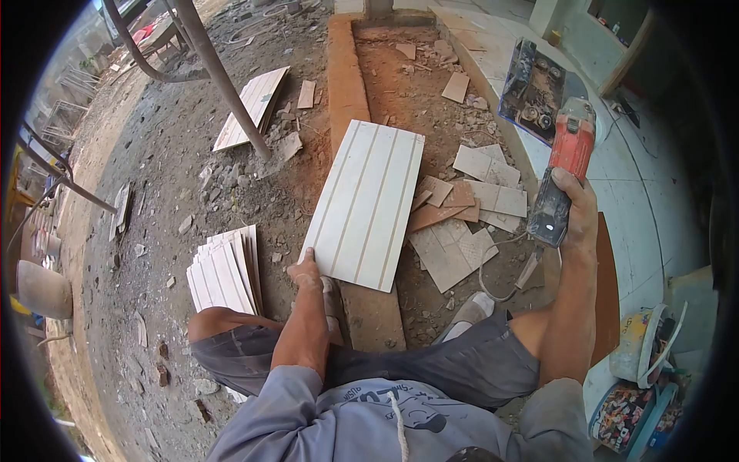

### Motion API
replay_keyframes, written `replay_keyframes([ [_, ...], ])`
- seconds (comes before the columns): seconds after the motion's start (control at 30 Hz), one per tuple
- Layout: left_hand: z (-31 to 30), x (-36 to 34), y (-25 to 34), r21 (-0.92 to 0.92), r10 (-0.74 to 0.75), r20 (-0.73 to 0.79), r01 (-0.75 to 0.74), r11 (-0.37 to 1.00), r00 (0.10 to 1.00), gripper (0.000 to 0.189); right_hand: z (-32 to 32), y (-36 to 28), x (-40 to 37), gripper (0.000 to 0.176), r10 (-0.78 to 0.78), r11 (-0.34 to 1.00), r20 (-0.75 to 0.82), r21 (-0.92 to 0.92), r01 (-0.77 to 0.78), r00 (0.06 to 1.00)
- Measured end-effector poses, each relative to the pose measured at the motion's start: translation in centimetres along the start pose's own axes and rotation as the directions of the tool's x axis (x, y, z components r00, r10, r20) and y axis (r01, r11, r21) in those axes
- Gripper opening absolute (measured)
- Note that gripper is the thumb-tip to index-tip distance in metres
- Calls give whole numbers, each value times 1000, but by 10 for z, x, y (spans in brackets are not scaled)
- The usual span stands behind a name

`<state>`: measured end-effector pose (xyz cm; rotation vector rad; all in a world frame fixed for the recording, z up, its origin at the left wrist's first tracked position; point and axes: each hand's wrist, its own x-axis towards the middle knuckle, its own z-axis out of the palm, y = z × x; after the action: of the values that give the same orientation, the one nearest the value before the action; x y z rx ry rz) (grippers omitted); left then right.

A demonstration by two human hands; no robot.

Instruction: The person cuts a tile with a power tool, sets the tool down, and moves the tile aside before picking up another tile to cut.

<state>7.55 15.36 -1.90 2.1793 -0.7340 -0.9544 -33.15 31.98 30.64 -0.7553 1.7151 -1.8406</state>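
Right now the left hand (306,269) has its fingertips pressed together on the near left corner of the tile (366,202), pinning it flat rather than gripping it. The right hand (576,215) is wrapped tight round the grinder (560,173), which is held up and off to the right, well apart from the tile. The tile lies slightly skewed across the curb (346,85), its right half over the dirt bed.

This looks like the steadying step, with the tool not yet on the work. Bringing the grinder across would call for a firm press on that corner and for the cord (482,273) to trail clear of the scraps (473,204).

The tile's far and right edges are free; its near edge sits close to the knees. A stack of strips (225,273) lies just left of the left arm. Buckets (643,350) crowd the far right, and a slanted pipe (223,85) stands beyond the tile's left.
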Motion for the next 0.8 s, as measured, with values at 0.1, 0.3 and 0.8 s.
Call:
replay_keyframes([
  [0.1, -8, 32, 57, -293, 8, -208, -70, 953, 978, 81, -7, -3, -4, 45, 9, 1000, -12, 0, -9, 1000],
  [0.3, 9, -33, 60, 1, 46, -207, -47, 999, 977, 92, -14, -1, -3, 45, 11, 1000, -17, 2, -11, 1000],
  [0.8, 53, 94, 42, -80, 144, 158, -133, 988, 977, 79, -23, 3, -15, 54, 20, 993, -13, -116, -21, 1000],
])
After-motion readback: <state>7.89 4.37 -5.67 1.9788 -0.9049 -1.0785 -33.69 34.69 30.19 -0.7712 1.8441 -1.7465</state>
